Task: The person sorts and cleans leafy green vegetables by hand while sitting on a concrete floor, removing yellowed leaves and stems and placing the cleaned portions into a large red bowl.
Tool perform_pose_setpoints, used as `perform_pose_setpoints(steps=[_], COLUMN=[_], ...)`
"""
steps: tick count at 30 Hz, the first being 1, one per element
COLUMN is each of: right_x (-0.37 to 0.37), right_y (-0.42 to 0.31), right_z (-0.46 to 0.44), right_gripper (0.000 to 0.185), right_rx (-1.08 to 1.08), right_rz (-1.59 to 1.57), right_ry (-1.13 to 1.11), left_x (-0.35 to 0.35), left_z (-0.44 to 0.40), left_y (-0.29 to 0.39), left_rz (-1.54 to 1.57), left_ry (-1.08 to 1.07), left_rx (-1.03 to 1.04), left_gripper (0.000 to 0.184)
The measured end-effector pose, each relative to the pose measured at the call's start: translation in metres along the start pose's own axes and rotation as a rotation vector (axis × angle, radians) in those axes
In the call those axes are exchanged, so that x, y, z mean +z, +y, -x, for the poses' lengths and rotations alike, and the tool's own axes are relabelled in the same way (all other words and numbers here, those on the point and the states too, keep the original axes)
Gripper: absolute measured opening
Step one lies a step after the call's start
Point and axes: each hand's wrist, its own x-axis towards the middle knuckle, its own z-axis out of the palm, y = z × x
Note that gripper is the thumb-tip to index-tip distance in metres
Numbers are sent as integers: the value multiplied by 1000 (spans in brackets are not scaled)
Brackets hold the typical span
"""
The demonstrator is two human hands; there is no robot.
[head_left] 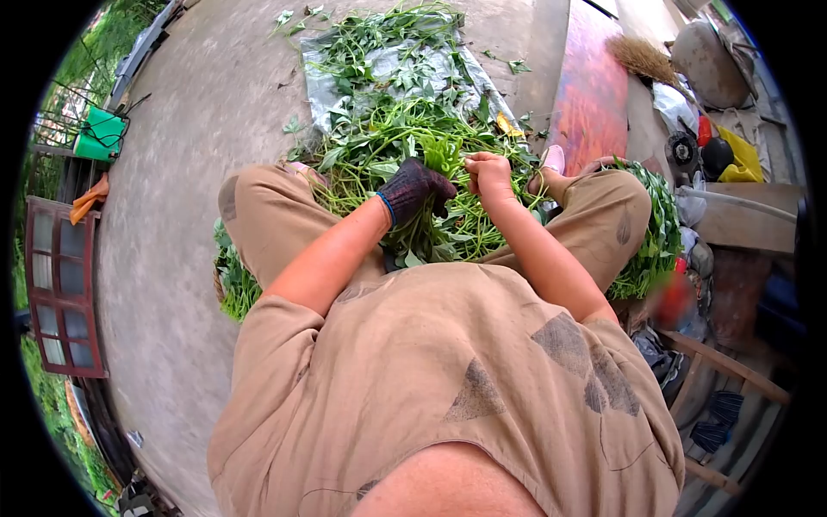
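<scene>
My left hand (412, 191), in a dark knit glove with a blue cuff edge, is closed round a bunch of green stems (443, 155). The bunch's light green ends stick up above the glove, and leaves hang below it. My bare right hand (490, 177) is just right of the bunch with its fingers pinched together; what is in them, if anything, is too small to tell. Between my legs and beyond them lies a heap of leafy vines (392, 129), partly on a grey plastic sheet (320, 82).
Bundled greens lie beside my left leg (237, 276) and right leg (650, 224). A reddish board (594, 82) lies on the concrete floor (185, 172) ahead to the right. A broom (642, 59), bags and a wooden frame (728, 366) crowd the right side. A window frame (65, 289) stands left.
</scene>
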Motion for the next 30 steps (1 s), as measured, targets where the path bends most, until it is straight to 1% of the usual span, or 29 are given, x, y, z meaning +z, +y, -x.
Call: perform_pose_setpoints(steps=[3, 4, 5, 6, 7, 8, 9, 11, 13, 14, 15, 17, 18, 19, 20, 21, 22, 23, 24, 27, 30], right_x=[0, -5, -29, -73, -86, -84, -76, -60, -29, -25, -17, -12, -12, -11, -11, -10, -11, -12, -13, -15, -14], right_y=[0, -1, -6, 7, -17, -40, -60, -73, -85, -82, -84, -65, -59, -51, -43, -37, -32, -26, -19, -9, 1], right_z=[2, -5, -24, -59, -54, -38, -23, -9, 23, 24, 33, 22, 20, 19, 20, 21, 20, 16, 9, 0, -4], right_gripper=[7, 7, 9, 11, 12, 10, 10, 17, 17, 20, 17, 17, 16, 16, 15, 16, 17, 17, 17, 17, 15], right_rx=[45, 81, 276, 359, 343, 215, 121, -55, -116, -131, -147, -250, -382, -578, -775, -971, -850, -839, -829, -815, -803], right_rz=[-44, -80, -276, -457, -454, -411, -334, -154, 81, 212, 339, 630, 808, 944, 1074, 1198, 1225, 1257, 1290, 1320, 1298], right_ry=[48, 158, 248, 138, 73, 32, -55, -194, -266, -391, -483, -519, -457, -322, -179, -25, 9, 21, 37, 50, 94], left_x=[-2, -1, -1, 1, 0, -6, -9, -12, -7, 1, 6, 7, 7, 6, 3, 0, -2, -4, 7, 6, 2], left_z=[1, 5, 12, 25, 33, 32, 31, 25, 19, 21, 23, 24, 25, 25, 22, 18, 15, 11, 16, 9, 7], left_y=[3, 5, 7, 15, 19, 16, 14, 11, 9, 12, 13, 13, 14, 15, 13, 10, 6, 3, 12, 6, 4], left_rz=[-87, -121, -200, -282, -363, -435, -443, -457, -425, -423, -422, -433, -451, -467, -568, -563, -556, -550, -498, -563, -524], left_ry=[-20, -49, -95, -138, -175, -180, -189, -222, -254, -253, -251, -246, -245, -243, -231, -220, -212, -208, -145, -118, -121], left_rx=[20, 19, 54, 90, 124, 125, 78, -8, -40, -49, -59, -105, -118, -129, -69, -25, 17, 63, -11, -12, -39], left_gripper=[11, 13, 14, 15, 17, 19, 19, 18, 18, 17, 17, 18, 18, 17, 17, 16, 15, 15, 14, 14, 15])
